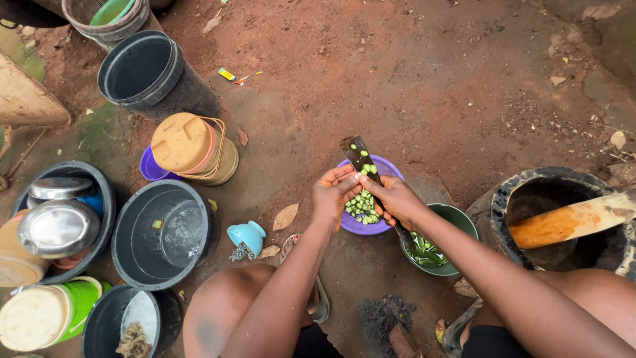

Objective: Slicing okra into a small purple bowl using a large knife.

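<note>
Over bare red-brown earth outdoors, two hands work above a purple bowl of chopped green pieces

Underfoot the ground is packed dirt scattered with dry leaves and grit; open earth stretches across the upper right, while the left edge is crowded with black buckets and a tan lidded container. Left hand is curled narrow at the bowl's near rim, fingertips pinching a small green piece against the blade. Right hand is closed round the handle of a dark knife, blade pointing up past the bowl. A green bowl sits just beside it, and a black mortar with wooden pestle hems the right edge
</note>
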